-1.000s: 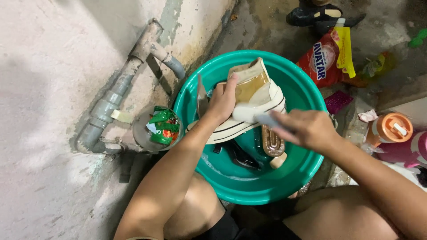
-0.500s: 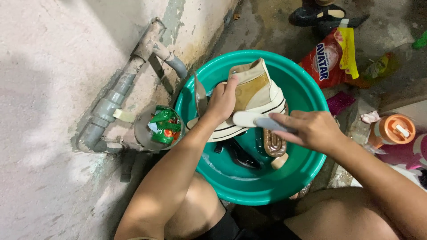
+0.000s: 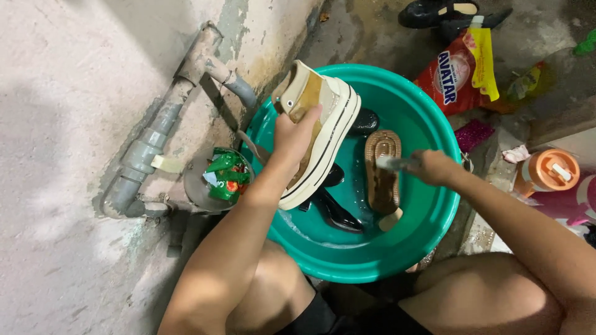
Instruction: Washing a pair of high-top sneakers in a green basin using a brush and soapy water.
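My left hand is wrapped tight around the upper of a beige high-top sneaker, holding it tilted on its side above the green plastic basin, its pale sole facing right and its toe end dipping toward the soapy water. My right hand is closed around a small brush, blurred, with its head just beside the sneaker's sole but not quite touching it. The sole looks fairly clean, though I cannot tell whether the far side is. Lying in the water are a brown sandal sole-up and dark shoes, which look untouched, so I judge the washing far from finished. A red detergent bag lies beyond the basin, an orange-lidded jar to my right.
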